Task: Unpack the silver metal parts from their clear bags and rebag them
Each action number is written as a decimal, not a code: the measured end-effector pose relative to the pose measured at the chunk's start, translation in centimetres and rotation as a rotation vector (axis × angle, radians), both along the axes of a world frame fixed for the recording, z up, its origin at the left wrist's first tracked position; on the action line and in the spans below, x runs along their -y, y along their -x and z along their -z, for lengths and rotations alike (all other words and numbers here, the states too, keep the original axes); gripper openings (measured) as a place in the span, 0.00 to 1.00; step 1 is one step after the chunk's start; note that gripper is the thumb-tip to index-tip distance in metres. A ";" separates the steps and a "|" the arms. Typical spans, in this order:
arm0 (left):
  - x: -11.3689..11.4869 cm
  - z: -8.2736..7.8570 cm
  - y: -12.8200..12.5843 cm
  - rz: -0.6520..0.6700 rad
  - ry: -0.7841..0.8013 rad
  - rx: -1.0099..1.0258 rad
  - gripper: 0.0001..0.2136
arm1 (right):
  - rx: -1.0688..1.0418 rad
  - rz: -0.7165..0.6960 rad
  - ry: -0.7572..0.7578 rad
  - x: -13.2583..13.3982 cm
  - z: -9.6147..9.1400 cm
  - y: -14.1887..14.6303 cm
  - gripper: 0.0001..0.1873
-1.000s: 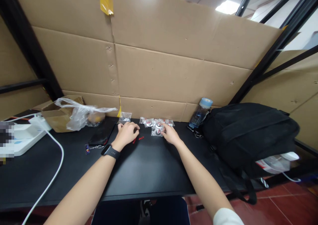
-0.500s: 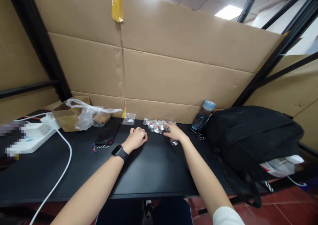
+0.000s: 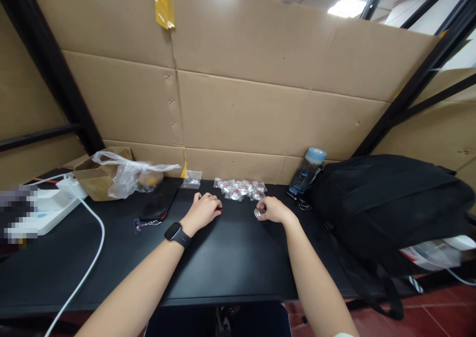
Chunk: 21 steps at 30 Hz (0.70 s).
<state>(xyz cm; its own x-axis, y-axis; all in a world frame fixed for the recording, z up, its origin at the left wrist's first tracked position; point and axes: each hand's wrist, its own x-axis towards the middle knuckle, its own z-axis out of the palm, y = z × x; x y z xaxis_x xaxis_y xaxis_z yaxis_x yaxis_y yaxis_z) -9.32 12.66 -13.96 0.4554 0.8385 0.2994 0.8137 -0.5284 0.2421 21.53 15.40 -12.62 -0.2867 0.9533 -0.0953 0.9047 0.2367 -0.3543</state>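
My right hand (image 3: 274,210) is closed in a pinch on a small clear round disc (image 3: 258,212) just above or on the black desk. Right behind it lies a row of shiny clear plastic packets (image 3: 235,193) with round pieces and red marks inside. My left hand (image 3: 204,211), with a dark watch (image 3: 174,232) on its wrist, rests curled on the desk. A bit of a small red object (image 3: 219,209) pokes out from its fingertips; the rest is hidden. One flat clear packet (image 3: 192,179) lies apart, behind the left hand.
The black desk (image 3: 223,272) backs onto a cardboard wall (image 3: 238,119). On the left are a phone (image 3: 159,205), a plastic bag (image 3: 126,178), a cardboard box (image 3: 96,181) and a white power strip (image 3: 55,213) with cable. A bottle (image 3: 307,173) and black backpack (image 3: 390,203) stand right.
My right hand has drawn back slightly from the packets, moving right, and the clear disc shows between its fingers. My left hand stays about where it was. The view has shifted a little.
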 end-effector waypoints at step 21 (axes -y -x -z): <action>0.1 -0.4 -2.1 -0.039 -0.008 0.642 0.07 | -1.038 -0.122 -0.128 2.0 0.4 7.1 0.29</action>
<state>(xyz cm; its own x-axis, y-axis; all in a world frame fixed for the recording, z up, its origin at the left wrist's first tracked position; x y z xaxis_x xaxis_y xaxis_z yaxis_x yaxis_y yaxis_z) -7.24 12.51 -13.60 0.1531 0.8475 0.5083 0.5267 -0.5052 0.6837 14.42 13.43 -12.97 -0.2649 0.8980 0.3514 0.1389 0.3961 -0.9076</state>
